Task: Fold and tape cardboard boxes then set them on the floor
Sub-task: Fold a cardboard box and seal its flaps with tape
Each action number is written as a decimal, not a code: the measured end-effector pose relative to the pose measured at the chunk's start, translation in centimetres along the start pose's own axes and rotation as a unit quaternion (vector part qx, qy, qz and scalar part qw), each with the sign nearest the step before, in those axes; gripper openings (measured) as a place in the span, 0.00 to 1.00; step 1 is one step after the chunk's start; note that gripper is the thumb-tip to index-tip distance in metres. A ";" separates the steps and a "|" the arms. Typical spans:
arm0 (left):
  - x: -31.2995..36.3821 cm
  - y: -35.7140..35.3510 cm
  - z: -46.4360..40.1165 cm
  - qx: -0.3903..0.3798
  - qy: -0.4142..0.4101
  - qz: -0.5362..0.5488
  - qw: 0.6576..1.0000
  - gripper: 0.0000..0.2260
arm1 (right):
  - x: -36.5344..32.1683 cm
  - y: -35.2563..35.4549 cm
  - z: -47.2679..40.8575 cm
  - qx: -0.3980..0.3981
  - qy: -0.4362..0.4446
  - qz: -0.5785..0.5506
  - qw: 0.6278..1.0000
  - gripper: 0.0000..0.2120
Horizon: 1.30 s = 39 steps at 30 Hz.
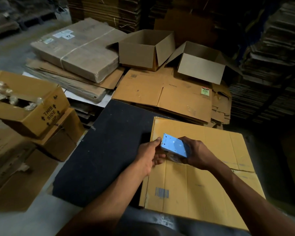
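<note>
The right hand (197, 155) has its fingers curled round a blue tape dispenser (174, 147), clamped on its near end; the left hand (149, 153) pinches at the dispenser's toothed front edge, thumb and forefinger together there, though whether tape is between them cannot be told. Both hands are held just above the far left part of a flattened cardboard box (199, 181), which lies on the right side of a dark table (99, 150) and bears a barcode near its left edge. Both forearms reach in from the bottom of the view, the left crossing the table's near edge. Beyond the table, flat cardboard sheets (162, 94) lie stacked, with two erected open boxes (143, 51) standing on them. To their left sits a strapped bundle of flat cartons (78, 50). At far left an open carton marked "THIS SIDE UP" (29, 101) rests on other cartons. Tall stacks of flat cardboard (271, 57) line the dim right and rear.
</note>
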<state>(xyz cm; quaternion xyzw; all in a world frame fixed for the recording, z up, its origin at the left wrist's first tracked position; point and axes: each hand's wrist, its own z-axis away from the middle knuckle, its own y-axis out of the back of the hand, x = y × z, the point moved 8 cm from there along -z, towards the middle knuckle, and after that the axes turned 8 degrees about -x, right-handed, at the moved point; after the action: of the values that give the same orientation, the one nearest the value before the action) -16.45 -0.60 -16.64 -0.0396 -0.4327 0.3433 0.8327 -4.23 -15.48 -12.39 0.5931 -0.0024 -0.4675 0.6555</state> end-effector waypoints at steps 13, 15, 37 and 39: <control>0.7 3.1 -0.5 0.076 -0.048 -0.129 0.988 0.08 | -2.0 0.6 0.6 -0.087 0.042 0.108 0.989 0.44; 1.2 4.3 -0.2 0.095 -0.060 -0.122 0.986 0.08 | -1.7 1.8 1.4 -0.103 0.040 0.156 0.982 0.44; -1.8 9.4 -2.7 0.142 -0.055 -0.103 0.983 0.09 | -2.5 -0.8 -0.8 -0.164 -0.045 0.306 0.937 0.48; -2.4 9.6 -3.3 0.140 -0.041 -0.098 0.985 0.09 | -2.6 -1.0 -1.1 -0.164 -0.046 0.312 0.935 0.48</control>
<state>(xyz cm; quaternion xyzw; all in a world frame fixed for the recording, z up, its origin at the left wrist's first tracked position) -20.10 6.04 -23.86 0.1336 -0.4164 0.3188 0.8409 -5.68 -12.89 -12.03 0.4247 -0.1412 -0.2605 0.8554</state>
